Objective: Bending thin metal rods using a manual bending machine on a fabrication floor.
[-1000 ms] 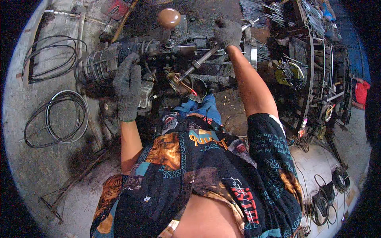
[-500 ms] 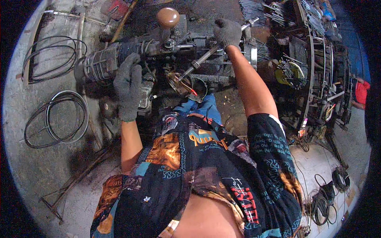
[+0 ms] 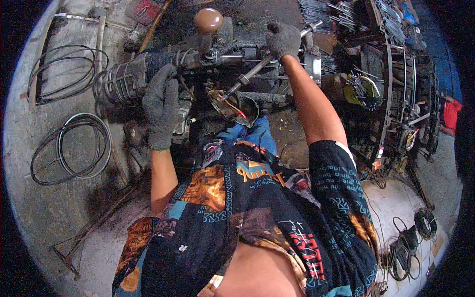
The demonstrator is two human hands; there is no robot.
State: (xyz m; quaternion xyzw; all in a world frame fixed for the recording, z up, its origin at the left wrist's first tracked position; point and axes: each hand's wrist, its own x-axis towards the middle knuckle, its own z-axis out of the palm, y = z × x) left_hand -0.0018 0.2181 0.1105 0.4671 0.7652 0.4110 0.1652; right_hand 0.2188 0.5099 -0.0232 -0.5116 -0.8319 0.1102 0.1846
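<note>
In a dark glove, my right hand (image 3: 284,40) is closed round a long metal bar (image 3: 257,71) that slants across the machine. The bar's upper end sticks out beyond my fist, and its lower end reaches down over a round metal pan (image 3: 250,113). My left hand (image 3: 161,106), gloved too, lies along the near side of the ribbed motor-like housing (image 3: 126,79), fingers stretched forward and tips bent slightly toward the machine; I see nothing held in it. A brown ball knob (image 3: 209,21) rises from the machine between my hands. Inside the pan area, a red-tipped brush-like piece (image 3: 236,109) shows.
Bundles of thin metal rods (image 3: 346,17) lie at the far right, beside a metal rack (image 3: 388,89). A yellow-green container (image 3: 363,91) holds short metal pieces. Coiled black cable (image 3: 74,146) lies on the left floor. At the far left stands a red container (image 3: 142,11).
My left hand has shifted very slightly beside the housing. My right hand keeps its grip on the bar, which stays at the same slant.
</note>
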